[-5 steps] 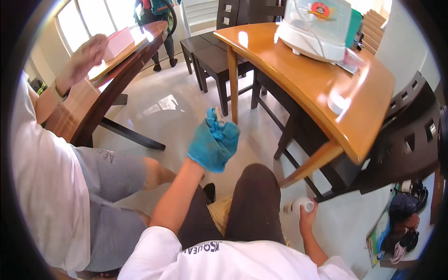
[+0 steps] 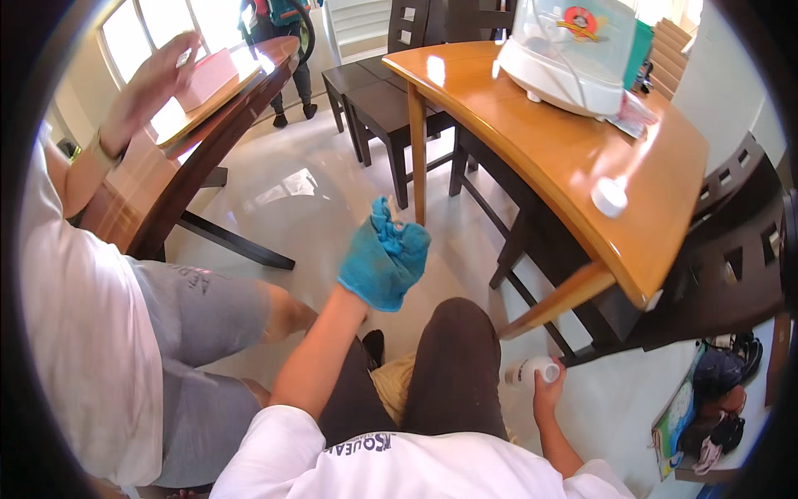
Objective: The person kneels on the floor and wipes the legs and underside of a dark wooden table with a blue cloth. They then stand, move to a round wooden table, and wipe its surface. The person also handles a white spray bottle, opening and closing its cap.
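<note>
A blue cloth (image 2: 372, 270) wraps around my left hand (image 2: 397, 236), which is raised in front of my knees. Its fingers are bunched closed on the cloth, with only a bit of skin showing at the top. Low at my right side, my right hand (image 2: 546, 391) grips a white bottle (image 2: 524, 372). The bottle is tilted, and its round mouth is uncovered and points up to the right. On the wooden table ahead of me lies a round white lid (image 2: 609, 198), apart from both hands.
A white appliance with a clear cover (image 2: 565, 62) stands on the wooden table (image 2: 532, 158). Dark chairs (image 2: 382, 100) surround it. At left, a person in grey shorts (image 2: 199, 316) stands close beside another table (image 2: 216, 125) holding a pink box (image 2: 208, 79). Shoes (image 2: 719, 370) sit at lower right.
The other person's hand at the left has risen a little, its fingers lifting. My hands keep their grips on the cloth and bottle, with hardly any movement.
</note>
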`<state>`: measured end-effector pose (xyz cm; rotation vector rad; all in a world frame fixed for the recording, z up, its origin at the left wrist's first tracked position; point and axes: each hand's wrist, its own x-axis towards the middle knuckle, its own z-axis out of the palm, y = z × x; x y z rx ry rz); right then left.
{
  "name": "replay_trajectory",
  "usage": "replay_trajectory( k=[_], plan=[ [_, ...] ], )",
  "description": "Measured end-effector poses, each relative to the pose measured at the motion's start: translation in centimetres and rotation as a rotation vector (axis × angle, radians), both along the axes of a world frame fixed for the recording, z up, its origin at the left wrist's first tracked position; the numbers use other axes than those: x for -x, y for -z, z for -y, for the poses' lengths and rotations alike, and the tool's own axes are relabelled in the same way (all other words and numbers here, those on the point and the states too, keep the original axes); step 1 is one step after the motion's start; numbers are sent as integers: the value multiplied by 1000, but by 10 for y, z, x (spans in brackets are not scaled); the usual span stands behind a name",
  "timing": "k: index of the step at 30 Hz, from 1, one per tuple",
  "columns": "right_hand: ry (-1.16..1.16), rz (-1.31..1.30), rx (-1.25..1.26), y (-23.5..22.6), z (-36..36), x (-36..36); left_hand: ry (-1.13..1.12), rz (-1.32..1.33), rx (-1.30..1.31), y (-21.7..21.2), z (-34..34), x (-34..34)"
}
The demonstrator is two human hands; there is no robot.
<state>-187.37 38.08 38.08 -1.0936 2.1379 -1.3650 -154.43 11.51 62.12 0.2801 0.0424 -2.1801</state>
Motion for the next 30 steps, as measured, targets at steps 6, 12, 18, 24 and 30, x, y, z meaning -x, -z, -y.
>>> replay_trajectory(
  k=[6,12,18,24,30],
  plan=[
    [38,-31,-128,-31,33,-54,45,625,553,66,39,-6],
    [-11,2,-58,-32,33,-53,140,525,446,55,1,4],
    [-88,-259,112,-110,29,-44,150,327,26,15,-38,20],
    [-206,3,325,-244,43,-51,118,539,405,12,-4,12],
    [-571,38,457,-319,107,-95,-12,584,128,1,83,-17]
  ],
)
